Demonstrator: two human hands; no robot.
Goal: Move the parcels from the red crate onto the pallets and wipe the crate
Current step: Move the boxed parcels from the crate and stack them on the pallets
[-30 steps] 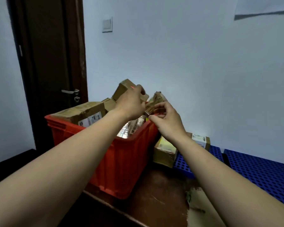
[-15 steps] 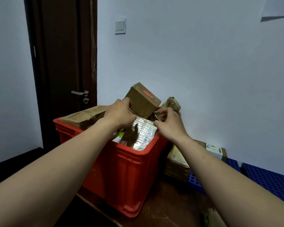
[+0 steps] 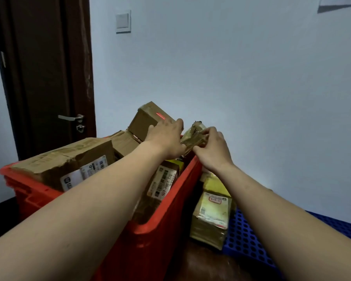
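parcel (image 3: 193,137) pinched by right hand (image 3: 213,148); left hand (image 3: 166,137) touches box (image 3: 143,123).

red crate (image 3: 160,240) full w/ parcels (image 3: 59,165)

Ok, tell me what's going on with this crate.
A person is unloading the red crate. The left hand rests on a tilted cardboard box on top of the pile, while the right hand pinches a small taped parcel at the crate's far corner. The crate is full of parcels. One yellow parcel sits beside it at the edge of the blue pallet.
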